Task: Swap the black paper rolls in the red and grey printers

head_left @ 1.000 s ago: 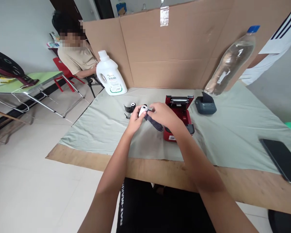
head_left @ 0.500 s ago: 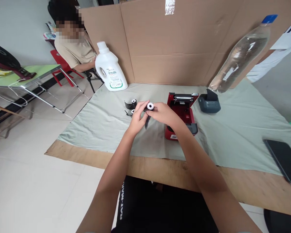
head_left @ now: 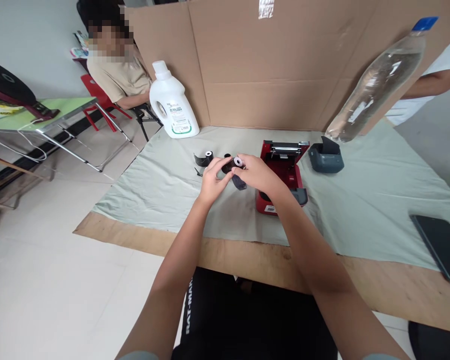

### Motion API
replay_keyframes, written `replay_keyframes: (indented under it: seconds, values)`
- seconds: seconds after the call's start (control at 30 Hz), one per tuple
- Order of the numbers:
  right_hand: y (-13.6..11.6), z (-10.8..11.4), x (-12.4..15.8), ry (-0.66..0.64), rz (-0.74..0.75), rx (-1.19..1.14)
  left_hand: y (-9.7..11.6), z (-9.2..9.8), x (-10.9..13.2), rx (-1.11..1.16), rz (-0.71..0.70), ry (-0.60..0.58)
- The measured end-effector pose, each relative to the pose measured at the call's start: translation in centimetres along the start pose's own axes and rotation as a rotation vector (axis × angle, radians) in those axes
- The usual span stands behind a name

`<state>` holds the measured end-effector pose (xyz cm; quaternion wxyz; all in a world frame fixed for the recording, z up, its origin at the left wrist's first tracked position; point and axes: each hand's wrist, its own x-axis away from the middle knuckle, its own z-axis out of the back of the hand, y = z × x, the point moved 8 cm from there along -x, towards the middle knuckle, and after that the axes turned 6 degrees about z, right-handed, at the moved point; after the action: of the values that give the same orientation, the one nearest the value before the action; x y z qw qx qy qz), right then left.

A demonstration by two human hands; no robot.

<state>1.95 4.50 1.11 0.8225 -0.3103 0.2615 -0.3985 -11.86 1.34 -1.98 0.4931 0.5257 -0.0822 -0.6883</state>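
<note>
Between the fingertips of my left hand (head_left: 212, 181) and my right hand (head_left: 258, 173) is a black paper roll (head_left: 230, 165) with a white core end facing right. A dark loose tail of it hangs below my fingers. Both hands are closed on the roll. Just beyond my left hand another black roll (head_left: 209, 155) lies on the cloth with its strip unrolled leftward. Further dark pieces behind the left hand are mostly hidden. Right of my hands stands a red printer (head_left: 263, 204), its lid raised; my right forearm covers part of it.
A small dark printer (head_left: 326, 159) sits right of the red one. A white detergent jug (head_left: 173, 106) and a tilted water bottle (head_left: 377, 87) stand before the cardboard panel (head_left: 255, 65). A phone (head_left: 438, 245) lies at right. A seated person (head_left: 116, 82) is behind left; another person's arm (head_left: 435, 82) shows right.
The roll has tilted in my fingers, showing more of its black side, and its tail now hangs further right. The other person's arm at the right has come further into view.
</note>
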Motion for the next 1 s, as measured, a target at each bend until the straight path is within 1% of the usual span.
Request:
replay_keyframes:
  seconds: [0.07, 0.1, 0.17, 0.27, 0.4, 0.5, 0.57, 0.63, 0.7, 0.77, 0.83, 0.87, 0.9, 0.97, 1.0]
  values:
    - [0.0, 0.1, -0.1, 0.034, -0.016, 0.02, 0.5, 0.2, 0.2, -0.001, -0.051, 0.06]
    - [0.0, 0.1, -0.1, 0.052, -0.017, 0.027, 0.8, 0.2, 0.2, 0.006, -0.082, 0.068]
    - [0.0, 0.0, -0.2, 0.079, 0.001, 0.019, 1.2, 0.0, 0.3, 0.026, -0.12, 0.039]
    - [0.0, 0.0, -0.2, 0.094, 0.058, -0.03, 0.8, -0.1, 0.1, 0.029, -0.074, -0.024]
    - [0.1, 0.4, 0.0, 0.13, 0.075, -0.086, -0.2, -0.2, 0.0, -0.013, 0.012, -0.051]
    - [0.0, 0.4, -0.1, 0.147, 0.057, -0.103, -0.4, -0.3, 0.0, -0.025, 0.003, -0.045]
    - [0.0, 0.2, -0.3, 0.164, 0.041, -0.072, -0.6, -0.5, 0.1, -0.025, -0.011, -0.039]
    - [0.1, 0.2, -0.5, 0.201, 0.046, -0.002, -1.0, -1.0, 0.3, -0.022, -0.016, -0.029]
    - [0.2, 0.5, -0.6, 0.246, 0.065, 0.098, -1.7, -1.7, 0.6, -0.013, 0.006, 0.008]
    - [0.3, 1.2, -0.4, 0.301, 0.081, 0.194, -2.7, -2.2, 1.1, 0.006, 0.074, 0.09]
    - [0.1, 2.3, -0.1, 0.357, 0.091, 0.258, -3.7, -2.9, 1.7, 0.036, 0.181, 0.169]
    - [-0.2, 2.9, -0.1, 0.38, 0.098, 0.28, -4.1, -3.4, 2.0, 0.05, 0.224, 0.174]
    - [-0.7, 3.4, -0.3, 0.395, 0.107, 0.301, -4.1, -4.1, 2.3, 0.058, 0.243, 0.144]
    - [-2.1, 4.0, -1.5, 0.39, 0.13, 0.35, -3.6, -5.4, 2.6, 0.057, 0.218, 0.062]
    - [-3.0, 3.9, -2.6, 0.372, 0.142, 0.381, -3.1, -5.9, 2.7, 0.052, 0.191, 0.021]
